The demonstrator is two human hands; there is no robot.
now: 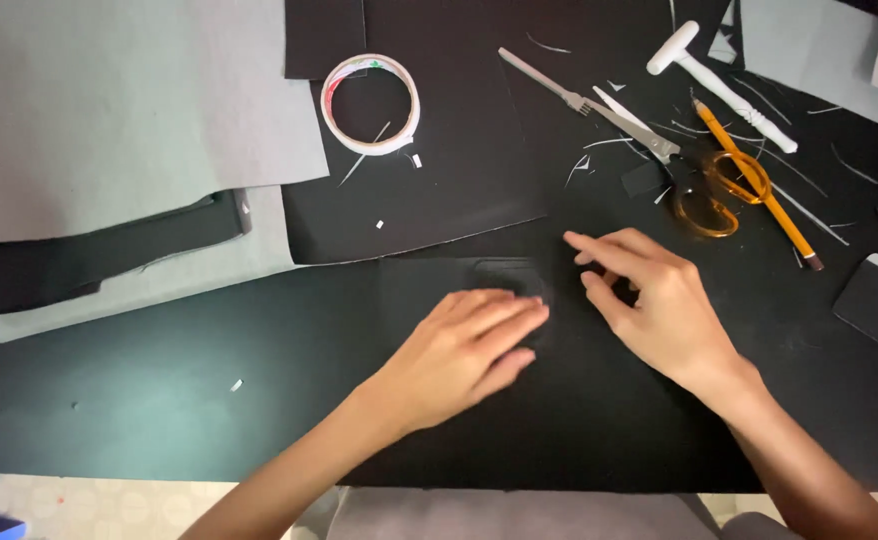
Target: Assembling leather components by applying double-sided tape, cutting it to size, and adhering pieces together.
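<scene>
Under my hands lies matt black paper [559, 420], smooth and dull. The grey paper sheets [129, 110] look matt too. My scissors [649, 150] have shiny metal blades and glossy translucent orange plastic handles; the tape roll [371, 104] gleams.

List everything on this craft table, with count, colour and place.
Tape roll: one, white, top centre on black paper.
Scissors: one, orange handles, upper right.
Pencil: one, yellow-orange, right of the scissors.
White-handled tool: one, white, top right.
Grey sheets: several, grey, upper left and top right corner.
Black sheets: several, black, centre and under the grey stack.
Small black card: one, black with a pale corner, right edge.
Paper slivers: many, pale, scattered around the scissors.
Black mat: one, black, covering the table.
Left hand: flat, pressing down on black paper, centre.
Right hand: fingers spread on black paper, right of centre.
</scene>
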